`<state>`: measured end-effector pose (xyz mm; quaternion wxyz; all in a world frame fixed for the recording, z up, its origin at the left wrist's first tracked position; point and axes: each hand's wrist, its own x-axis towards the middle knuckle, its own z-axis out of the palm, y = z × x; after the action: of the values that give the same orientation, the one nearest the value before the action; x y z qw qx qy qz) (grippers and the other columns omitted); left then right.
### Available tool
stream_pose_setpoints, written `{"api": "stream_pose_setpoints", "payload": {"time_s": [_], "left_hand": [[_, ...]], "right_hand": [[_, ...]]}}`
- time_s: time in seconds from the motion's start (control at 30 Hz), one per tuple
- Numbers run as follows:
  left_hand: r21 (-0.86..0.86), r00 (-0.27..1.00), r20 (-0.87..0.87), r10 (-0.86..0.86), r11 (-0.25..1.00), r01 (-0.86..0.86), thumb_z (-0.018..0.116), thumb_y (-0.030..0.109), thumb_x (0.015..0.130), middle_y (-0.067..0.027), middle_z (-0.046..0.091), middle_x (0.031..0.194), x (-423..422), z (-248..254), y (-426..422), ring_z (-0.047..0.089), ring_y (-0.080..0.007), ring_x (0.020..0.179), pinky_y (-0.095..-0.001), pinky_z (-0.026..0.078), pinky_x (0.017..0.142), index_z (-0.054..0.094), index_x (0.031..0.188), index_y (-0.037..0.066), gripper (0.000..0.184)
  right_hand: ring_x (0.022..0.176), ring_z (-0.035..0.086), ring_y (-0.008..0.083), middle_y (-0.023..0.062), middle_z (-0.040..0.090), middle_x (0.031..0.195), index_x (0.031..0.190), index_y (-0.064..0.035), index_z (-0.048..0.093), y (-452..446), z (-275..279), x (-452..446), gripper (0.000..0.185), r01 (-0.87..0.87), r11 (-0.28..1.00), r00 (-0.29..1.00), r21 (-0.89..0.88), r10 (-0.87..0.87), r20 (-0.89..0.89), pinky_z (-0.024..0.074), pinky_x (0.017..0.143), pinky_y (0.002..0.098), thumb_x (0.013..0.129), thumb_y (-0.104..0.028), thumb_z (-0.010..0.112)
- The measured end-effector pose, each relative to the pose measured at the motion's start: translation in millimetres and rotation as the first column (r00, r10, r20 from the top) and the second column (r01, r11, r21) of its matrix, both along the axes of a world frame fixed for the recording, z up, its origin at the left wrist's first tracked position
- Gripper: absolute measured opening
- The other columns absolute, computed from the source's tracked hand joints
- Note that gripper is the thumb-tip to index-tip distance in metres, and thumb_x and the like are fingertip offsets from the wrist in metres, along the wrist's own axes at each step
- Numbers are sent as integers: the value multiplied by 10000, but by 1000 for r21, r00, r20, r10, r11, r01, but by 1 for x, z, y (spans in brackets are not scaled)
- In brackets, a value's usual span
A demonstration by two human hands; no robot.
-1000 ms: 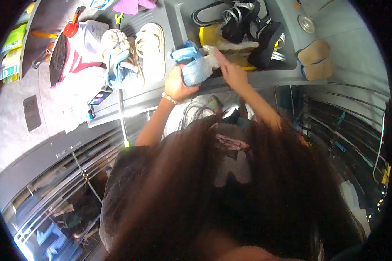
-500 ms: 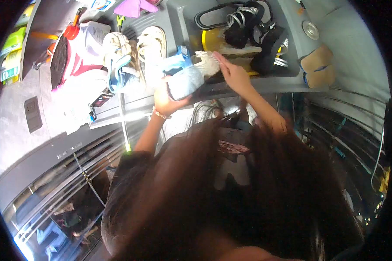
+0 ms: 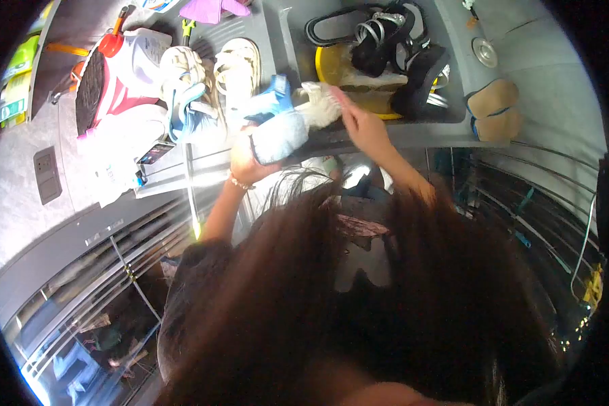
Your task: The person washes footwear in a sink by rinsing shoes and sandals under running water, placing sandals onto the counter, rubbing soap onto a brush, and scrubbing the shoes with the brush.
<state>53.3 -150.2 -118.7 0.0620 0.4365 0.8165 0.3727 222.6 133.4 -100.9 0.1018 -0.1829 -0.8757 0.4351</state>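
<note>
A light-blue sandal [image 3: 277,132] is tilted over the sink's front edge, with my left hand [image 3: 247,157] wrapped round its near end. My right hand [image 3: 362,125] is closed on a whitish brush or cloth [image 3: 320,105], which touches the sandal's right side; exactly what it is cannot be made out. Behind my right hand, black sandals [image 3: 416,78] and a yellow basin [image 3: 328,64] lie in the grey sink [image 3: 453,68]. A cream sandal [image 3: 238,71] and a white and blue pair [image 3: 186,88] rest on the ridged board to the left.
Tan insole-like pieces [image 3: 494,108] lie on the right ledge. Bottles, a red-handled brush [image 3: 114,42] and a phone [image 3: 157,153] are at the left. Metal racks [image 3: 125,271] flank both sides below. Long hair hangs across the lower view.
My left hand and the blue sandal have moved left and slightly nearer to me. My right hand has stayed near the sandal's right side, shifting only a little.
</note>
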Motion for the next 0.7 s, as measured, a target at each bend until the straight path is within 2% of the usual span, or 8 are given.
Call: {"api": "stream_pose_setpoints", "payload": {"time_s": [0.1, 0.17, 0.2, 0.3, 0.37, 0.57, 0.63, 0.7], "left_hand": [[-20, 1000, 14, 22, 1000, -21, 875, 309, 502, -171, 552, 970, 4, 31, 15, 570, -333, 884, -409, 470, 782, 480, 1118, -17, 802], [-48, 983, -173, -68, 997, 61, 873, 307, 506, -170, 546, 971, 10, 77, 27, 567, -330, 896, -404, 471, 802, 475, 1125, -12, 803], [72, 964, 235, 127, 987, -147, 871, 303, 511, -172, 547, 974, 3, 27, 11, 567, -332, 898, -407, 470, 803, 476, 1123, -12, 794], [-7, 984, 131, 117, 993, -118, 869, 298, 515, -180, 551, 985, 14, 31, 12, 570, -334, 908, -412, 471, 805, 484, 1117, -18, 781], [11, 992, -122, -20, 1000, 21, 872, 309, 506, -186, 556, 994, 11, 55, 26, 569, -345, 924, -413, 469, 817, 495, 1104, -22, 781], [-66, 985, -172, -2, 998, -10, 850, 270, 525, -180, 555, 1000, 31, 86, 34, 560, -337, 945, -416, 461, 834, 508, 1108, -15, 734], [-52, 999, 51, 14, 999, -11, 866, 283, 503, -185, 550, 1009, 22, 97, 45, 555, -345, 949, -418, 462, 834, 506, 1107, -19, 765], [-79, 1000, -22, 15, 997, -17, 859, 284, 504, -177, 551, 1002, 14, 85, 36, 555, -337, 941, -419, 460, 831, 511, 1103, -12, 754]], "right_hand": [[631, 579, 355, 176, 585, 719, 1369, -254, 464, 4, -2, -7, 451, 43, 998, 991, 53, -50, 125, 464, 566, 429, 925, -211, 532], [606, 573, 354, 167, 574, 688, 1346, -237, 491, -22, 23, 1, 437, 16, 998, 988, 53, -8, -156, 458, 543, 439, 914, -211, 550], [623, 581, 358, 174, 586, 718, 1346, -234, 490, -22, 16, 3, 440, -4, 993, 996, 117, 14, -87, 464, 564, 434, 911, -216, 547], [667, 592, 348, 183, 592, 756, 1374, -249, 457, 13, -12, -8, 465, 50, 999, 988, 17, -52, 148, 469, 604, 422, 917, -197, 526], [667, 595, 347, 196, 600, 754, 1391, -257, 425, -2, 5, -5, 463, 26, 996, 976, -88, -44, -212, 472, 599, 424, 934, -212, 488], [716, 616, 338, 181, 639, 870, 1411, -281, 393, 13, 7, -3, 481, -37, 998, 974, 42, 26, 225, 482, 638, 397, 942, -203, 468], [652, 620, 335, 174, 648, 798, 1339, -229, 502, 4, 13, -6, 404, -2, 992, 947, -129, -39, -318, 496, 579, 415, 935, -223, 480], [677, 629, 336, 158, 665, 880, 1389, -234, 432, -4, 5, -3, 457, 15, 997, 931, 78, 14, -364, 505, 596, 423, 935, -219, 484]]}}
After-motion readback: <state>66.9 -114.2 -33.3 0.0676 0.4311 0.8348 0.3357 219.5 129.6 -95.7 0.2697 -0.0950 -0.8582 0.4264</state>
